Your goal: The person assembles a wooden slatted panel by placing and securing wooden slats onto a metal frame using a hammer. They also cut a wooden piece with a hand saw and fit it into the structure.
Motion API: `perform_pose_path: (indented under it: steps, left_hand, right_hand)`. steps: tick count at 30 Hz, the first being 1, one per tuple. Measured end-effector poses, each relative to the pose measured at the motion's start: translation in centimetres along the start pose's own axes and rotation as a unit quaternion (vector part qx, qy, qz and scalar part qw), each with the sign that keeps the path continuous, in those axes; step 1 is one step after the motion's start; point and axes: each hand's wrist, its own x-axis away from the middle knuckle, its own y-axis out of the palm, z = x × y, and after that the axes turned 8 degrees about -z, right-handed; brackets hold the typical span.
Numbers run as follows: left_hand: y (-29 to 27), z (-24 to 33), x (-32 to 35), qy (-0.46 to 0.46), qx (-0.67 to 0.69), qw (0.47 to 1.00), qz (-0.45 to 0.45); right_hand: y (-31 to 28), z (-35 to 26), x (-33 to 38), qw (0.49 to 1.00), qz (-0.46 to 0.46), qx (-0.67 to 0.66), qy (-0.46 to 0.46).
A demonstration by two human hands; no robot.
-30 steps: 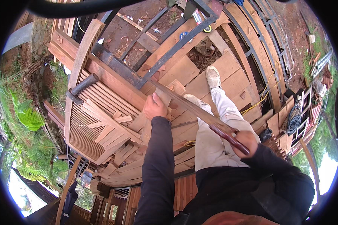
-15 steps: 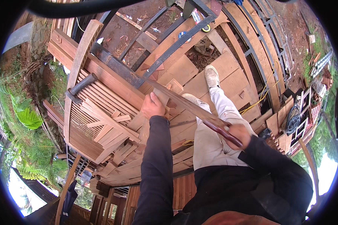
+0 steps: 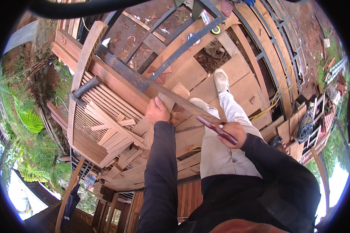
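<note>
Head view, looking straight down the person's own body: dark sleeves come up from the lower edge, pale trousers and one white shoe (image 3: 221,79) stretch away over the timber deck (image 3: 241,73).

Nearest, the right hand (image 3: 233,134) is closed around a slim dark reddish tool (image 3: 216,129), a thin handle that slants up and left out of the fist. I cannot tell what kind of tool it is; its tip lies close over the long wooden plank (image 3: 182,101).

That plank is a narrow length of reddish-brown timber. It runs on a diagonal from the upper left, by the railing, down toward the right hand, and crosses over the person's leg. Its surface looks plain and weathered, and its far end rests against the dark beam (image 3: 120,68).

The left hand (image 3: 157,111) sits a little farther out, palm down on the plank with the fingers curled over its upper edge, gripping it. Just beyond its knuckles a small pale wood block (image 3: 179,90) lies on the boards.

Left of that hand, a pile of short offcuts (image 3: 116,132) lies on a slatted wooden frame (image 3: 93,116), with a dark metal pipe (image 3: 85,87) across the slats.

Farther off, grey metal bars (image 3: 182,46) cross the deck, and a yellow tape measure (image 3: 216,30) rests near them. A yellow cord (image 3: 276,101) trails over the boards to the right. Ferns (image 3: 29,120) and bare ground (image 3: 144,23) show below the structure.
</note>
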Motion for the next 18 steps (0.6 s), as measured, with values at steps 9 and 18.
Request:
perform_pose_path:
  steps: [9,18]
  left_hand:
    - [0.0,-0.3,0.4,0.010,0.002,1.000,0.004]
    - [-0.3,-0.1,0.7,0.005,0.015,1.000,-0.007]
  right_hand:
    - [0.0,-0.7,-1.9,0.999,-0.036,0.021,0.031]
    - [-0.6,-0.1,-1.0,0.999,-0.027,0.045,-0.014]
